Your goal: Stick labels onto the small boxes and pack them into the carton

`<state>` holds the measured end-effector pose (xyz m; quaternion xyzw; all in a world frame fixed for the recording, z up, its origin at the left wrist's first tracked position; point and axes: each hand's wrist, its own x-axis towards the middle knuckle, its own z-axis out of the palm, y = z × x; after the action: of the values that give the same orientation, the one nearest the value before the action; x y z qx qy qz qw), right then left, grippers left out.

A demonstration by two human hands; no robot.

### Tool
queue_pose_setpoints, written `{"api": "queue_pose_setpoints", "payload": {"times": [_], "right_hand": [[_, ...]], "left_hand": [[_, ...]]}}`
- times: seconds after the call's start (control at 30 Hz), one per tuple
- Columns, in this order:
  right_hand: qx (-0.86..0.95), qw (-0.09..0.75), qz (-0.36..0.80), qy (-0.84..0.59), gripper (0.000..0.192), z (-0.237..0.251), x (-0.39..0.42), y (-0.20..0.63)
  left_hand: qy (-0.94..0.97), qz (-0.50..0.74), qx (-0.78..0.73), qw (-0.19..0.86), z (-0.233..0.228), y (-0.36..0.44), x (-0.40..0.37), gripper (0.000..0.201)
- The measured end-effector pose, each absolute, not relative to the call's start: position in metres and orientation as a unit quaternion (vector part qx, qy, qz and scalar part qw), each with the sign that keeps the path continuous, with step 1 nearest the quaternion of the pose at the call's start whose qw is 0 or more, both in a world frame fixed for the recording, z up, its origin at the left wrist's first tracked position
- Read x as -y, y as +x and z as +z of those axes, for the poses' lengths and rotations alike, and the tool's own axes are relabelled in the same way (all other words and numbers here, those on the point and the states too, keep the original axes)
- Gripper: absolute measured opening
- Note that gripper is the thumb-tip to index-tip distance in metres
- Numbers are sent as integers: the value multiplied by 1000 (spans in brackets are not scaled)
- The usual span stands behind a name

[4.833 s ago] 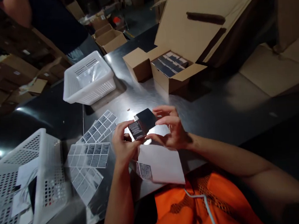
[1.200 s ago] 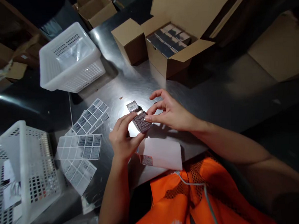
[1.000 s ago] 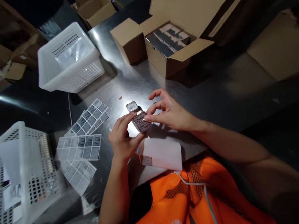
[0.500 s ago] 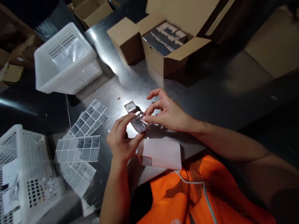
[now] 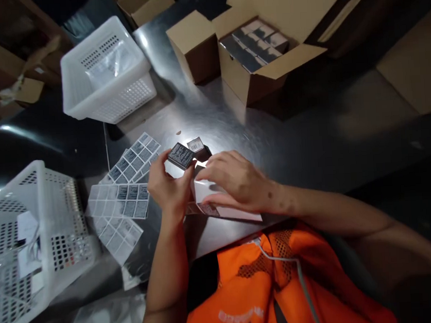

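Between the thumb and fingers of my left hand (image 5: 169,186) is a small flat box (image 5: 181,156), tilted so its dark, finely printed label faces up. My right hand (image 5: 236,182) is bent over a curved white sheet (image 5: 236,213), fingers on top and thumb along its near side. A dark printed label (image 5: 208,209) shows at the sheet's left end. Just beyond my hands stands another small box (image 5: 197,147) with a barcode on its pale face. My right fingers hide part of the sheet.
Several printed label sheets (image 5: 119,199) lie overlapping at left on the metal table (image 5: 235,126). White plastic baskets stand at far left (image 5: 46,230) and back left (image 5: 105,95). An open carton (image 5: 238,82) of small boxes stands at the back, beside a smaller carton (image 5: 194,46).
My left hand has turned the small box and moved it left, away from my right hand. My right hand has come down from the box onto the white sheet, which now bends up.
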<state>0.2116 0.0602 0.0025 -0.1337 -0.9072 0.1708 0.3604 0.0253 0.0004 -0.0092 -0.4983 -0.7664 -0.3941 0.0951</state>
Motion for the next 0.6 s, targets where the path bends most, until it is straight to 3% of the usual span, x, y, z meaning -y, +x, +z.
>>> {"api": "queue_pose_setpoints", "payload": {"times": [0.1,0.17,0.4,0.6], "right_hand": [[938,308,46,-149,29,7,-55,214],[939,304,38,-158,29,10,-55,215],[955,220,154,-123,28,-8,-52,201],[899,257,321,-147,17,-14,-54,200]], "left_hand": [[-475,-380,789,88,-11,20,-2,54],[-456,-372,803,96,-11,18,-4,54],[-418,-401,813,59,-10,8,-6,54],[-423,-422,801,24,-9,9,-7,54]]}}
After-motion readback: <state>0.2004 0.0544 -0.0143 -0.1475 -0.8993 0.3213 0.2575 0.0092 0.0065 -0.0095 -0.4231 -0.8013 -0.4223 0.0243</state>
